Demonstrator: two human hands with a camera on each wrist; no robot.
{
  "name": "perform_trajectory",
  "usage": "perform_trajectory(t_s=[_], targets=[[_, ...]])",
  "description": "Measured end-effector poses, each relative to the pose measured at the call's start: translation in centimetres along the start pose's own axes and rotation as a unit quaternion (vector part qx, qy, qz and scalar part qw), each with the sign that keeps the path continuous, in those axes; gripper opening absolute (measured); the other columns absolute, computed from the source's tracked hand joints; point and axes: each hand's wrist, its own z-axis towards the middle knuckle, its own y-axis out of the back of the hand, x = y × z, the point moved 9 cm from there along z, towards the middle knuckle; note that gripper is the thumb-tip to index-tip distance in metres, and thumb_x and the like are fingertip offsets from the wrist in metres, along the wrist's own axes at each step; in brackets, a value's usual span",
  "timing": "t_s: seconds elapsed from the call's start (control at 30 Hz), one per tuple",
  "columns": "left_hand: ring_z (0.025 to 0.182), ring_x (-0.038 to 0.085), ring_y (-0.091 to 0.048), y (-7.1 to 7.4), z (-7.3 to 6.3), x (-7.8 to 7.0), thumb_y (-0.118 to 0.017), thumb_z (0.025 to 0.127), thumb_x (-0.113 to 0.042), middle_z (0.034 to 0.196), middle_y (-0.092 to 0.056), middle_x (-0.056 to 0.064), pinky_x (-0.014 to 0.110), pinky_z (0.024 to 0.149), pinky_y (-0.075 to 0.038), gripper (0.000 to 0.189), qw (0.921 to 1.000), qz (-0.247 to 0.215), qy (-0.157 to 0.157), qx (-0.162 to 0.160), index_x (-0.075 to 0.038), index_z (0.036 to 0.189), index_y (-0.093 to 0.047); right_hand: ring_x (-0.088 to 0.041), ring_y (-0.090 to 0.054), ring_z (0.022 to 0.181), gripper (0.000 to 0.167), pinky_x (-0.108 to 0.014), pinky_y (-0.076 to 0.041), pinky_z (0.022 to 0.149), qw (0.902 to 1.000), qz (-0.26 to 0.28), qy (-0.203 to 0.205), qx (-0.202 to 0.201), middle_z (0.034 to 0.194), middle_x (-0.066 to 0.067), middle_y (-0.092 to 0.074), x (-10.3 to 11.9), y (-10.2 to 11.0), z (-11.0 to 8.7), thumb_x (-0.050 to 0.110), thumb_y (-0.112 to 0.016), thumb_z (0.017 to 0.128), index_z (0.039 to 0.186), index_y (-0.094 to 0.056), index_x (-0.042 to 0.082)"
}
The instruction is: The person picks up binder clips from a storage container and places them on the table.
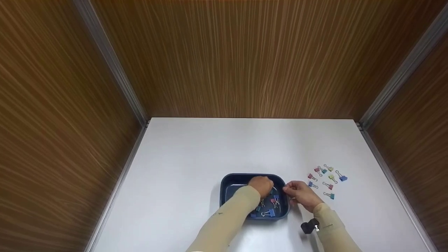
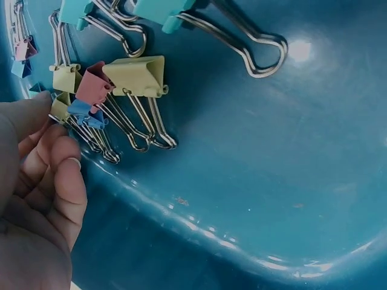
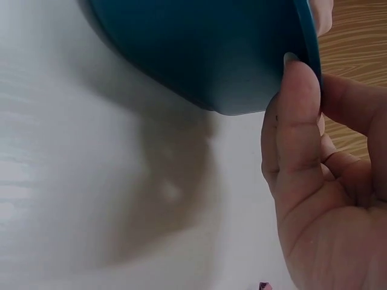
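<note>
**Binder clips (image 1: 270, 212) in the blue tray (image 1: 241, 177), other clips (image 1: 343, 178) on the desk (image 1: 182, 164)**

We see the right hand (image 1: 303, 196) pinch the tray's right rim. The left hand (image 1: 261, 185) is inside, fingers bent beside clips; whether it grips one, we cannot tell. The other clips lie scattered right of the tray.

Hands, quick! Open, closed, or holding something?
Left hand: fingers curled by the clips; can't tell if it's holding one.
Right hand: closed, pinching the blue tray's rim.
</note>
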Motion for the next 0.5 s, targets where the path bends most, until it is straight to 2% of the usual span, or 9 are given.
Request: perform_trajectory(t_s=[0.33,0.5], targets=[[0.077,0.014,-0.067,-0.4,0.17,-0.02,-0.068,0.085,-0.023,0.086,-0.072,-0.006,0.03,0.071,-0.055,0.008,0.9998,-0.009,-0.002,-0.015,-0.022,0.085,-0.075,-0.016,-0.053,0.074,0.024,-0.027,-0.05,0.057,1.0,0.004,0.0,-0.004,0.083,-0.005,-0.055,-0.14,0.14,0.12,0.017,-0.063,0.093,0.098,-0.055,-0.005],[0.075,0.012,-0.067,-0.09,0.03,-0.3,-0.066,0.087,-0.024,0.084,-0.072,-0.005,0.029,0.068,-0.055,0.01,0.9996,0.007,-0.012,-0.023,-0.022,0.085,-0.075,-0.015,-0.053,0.072,0.021,-0.028,-0.05,0.057,0.9999,0.008,0.006,-0.001,0.082,-0.004,-0.055,-0.06,0.0,0.23,0.015,-0.062,0.093,0.096,-0.056,-0.004]])
